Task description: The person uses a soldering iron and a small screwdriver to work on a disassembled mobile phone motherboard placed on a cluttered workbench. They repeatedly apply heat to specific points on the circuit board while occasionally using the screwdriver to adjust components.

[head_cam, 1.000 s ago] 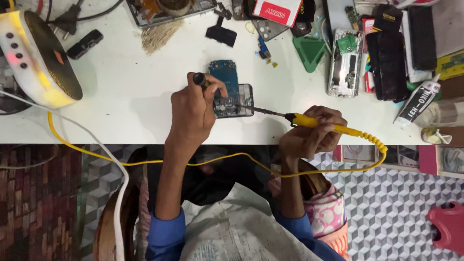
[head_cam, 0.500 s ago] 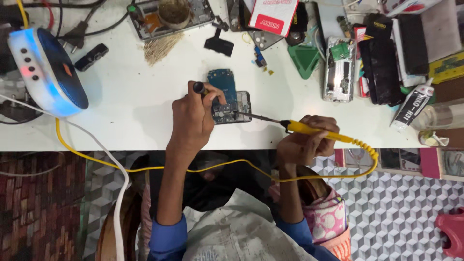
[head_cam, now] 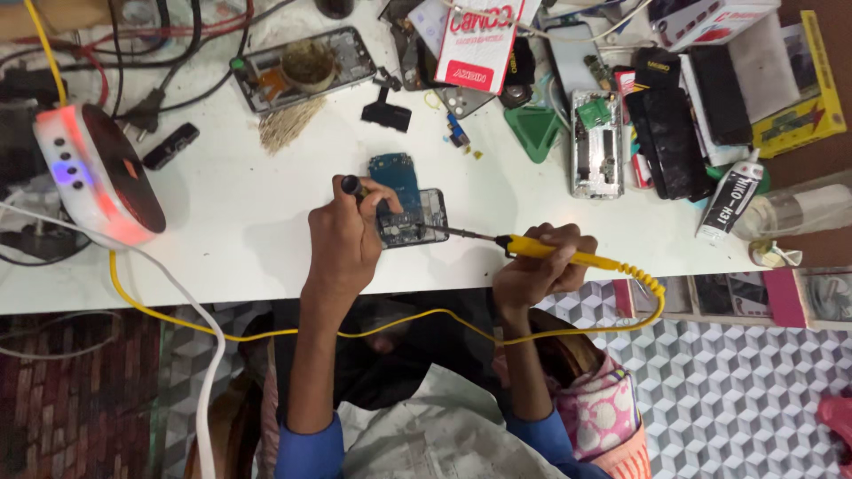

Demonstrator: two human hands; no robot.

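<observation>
An opened phone body with a blue circuit board (head_cam: 401, 177) lies on the white table (head_cam: 248, 231). My left hand (head_cam: 344, 241) presses on its left side and holds a thin black tool (head_cam: 352, 185) upright between thumb and fingers. My right hand (head_cam: 539, 266) grips a yellow-handled soldering iron (head_cam: 568, 255). Its dark metal tip reaches left and touches the lower part of the phone body. A yellow cord (head_cam: 417, 318) runs from the handle, below the table edge, toward the left.
A round white lamp-like device (head_cam: 98, 173) glows red at the left. Another opened phone (head_cam: 302, 66), a brush, several phones and parts (head_cam: 596, 142), a green triangular pick (head_cam: 535, 130), boxes (head_cam: 479, 40) and a glue tube (head_cam: 732, 195) crowd the back and right. Cables lie at the far left.
The view has shifted slightly. The glow on the round device went from yellow to blue to red. Both hands stay on the phone with their tools, hardly moved.
</observation>
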